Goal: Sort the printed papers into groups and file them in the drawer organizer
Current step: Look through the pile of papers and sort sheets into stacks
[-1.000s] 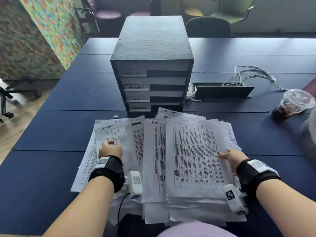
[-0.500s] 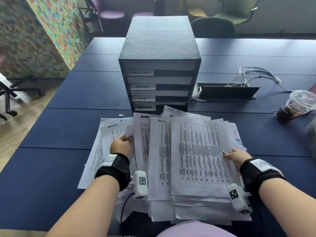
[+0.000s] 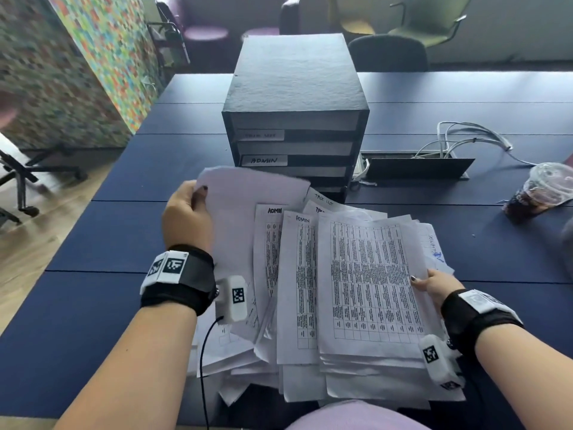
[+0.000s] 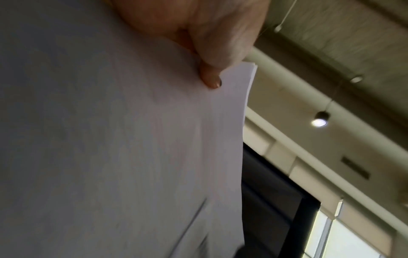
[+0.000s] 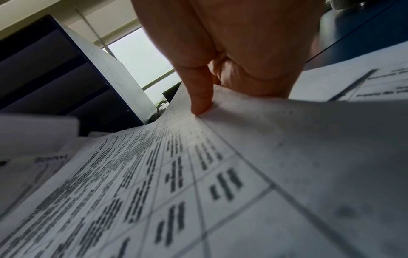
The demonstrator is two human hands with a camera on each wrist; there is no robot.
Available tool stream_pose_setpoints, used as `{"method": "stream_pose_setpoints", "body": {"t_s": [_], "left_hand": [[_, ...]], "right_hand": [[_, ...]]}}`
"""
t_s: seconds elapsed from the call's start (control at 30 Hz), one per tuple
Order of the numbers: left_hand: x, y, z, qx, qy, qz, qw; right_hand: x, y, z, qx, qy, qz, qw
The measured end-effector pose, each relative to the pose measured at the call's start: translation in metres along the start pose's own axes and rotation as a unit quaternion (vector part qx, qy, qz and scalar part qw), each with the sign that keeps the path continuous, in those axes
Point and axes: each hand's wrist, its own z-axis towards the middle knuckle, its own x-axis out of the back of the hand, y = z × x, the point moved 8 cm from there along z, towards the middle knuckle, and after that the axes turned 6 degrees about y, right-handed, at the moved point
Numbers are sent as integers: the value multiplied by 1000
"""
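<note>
An office meeting room.
We see a long blue table (image 3: 465,237) with a cable box (image 3: 415,167) at 2 o'clock, chairs (image 3: 428,23) at 12, a rolling chair base (image 3: 21,178) at 9, and ceiling spotlights (image 4: 320,120).

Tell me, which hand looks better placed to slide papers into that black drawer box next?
Probably the left hand: it already grips a lifted bundle of sheets just in front of the drawer organizer. The right hand sits low, thumb on the spread pile.
</note>
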Motion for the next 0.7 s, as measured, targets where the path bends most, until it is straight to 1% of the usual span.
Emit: {"method": "stream_pose_setpoints", "body": {"t_s": [0.1,0.17,0.2,0.23,0.27,0.3,0.37,0.43,0.5,0.53,0.57,0.6,0.63,0.67,0.7], "left_hand": [[21,37,16,-65,56,-18,996],[24,68,15,-119,47,-46,991],[22,84,9,-147,25,-66,987],[15,97,1,-166,-13,-94,982],[5,108,-11,-178,-67,-123,974],[-8,115,-26,-191,-129,-146,962],[-35,121,-62,-235,-248,-151,928],[-63,118,-102,-275,-364,-115,882],[-90,107,-144,-273,-507,-46,816],[-100,99,-163,-264,-563,-7,783],[-107,90,-176,-256,-597,32,759],[-111,83,-183,-244,-615,65,747],[-113,75,-184,-224,-621,84,746],[-114,67,-181,-198,-618,91,755],[-114,57,-174,-166,-608,94,771]], "right_hand": [[1,-2,-3,0,3,0,1000],[2,-3,-6,-1,5,8,1000],[2,-3,-6,-3,4,14,1000],[2,-3,-9,-4,2,16,1000],[2,-4,-9,-3,1,21,1000],[2,-4,-10,-3,1,24,1000],[4,-6,-14,1,3,29,1000],[4,-6,-15,-1,1,49,999],[2,-3,-16,-12,-7,95,995],[2,-1,-16,-17,-8,107,994],[2,-1,-17,-21,-10,113,993],[2,-2,-18,-20,-9,120,992],[3,-5,-22,-20,-10,125,992],[3,-6,-22,-20,-10,133,991],[3,-6,-23,-22,-13,142,990]]}}
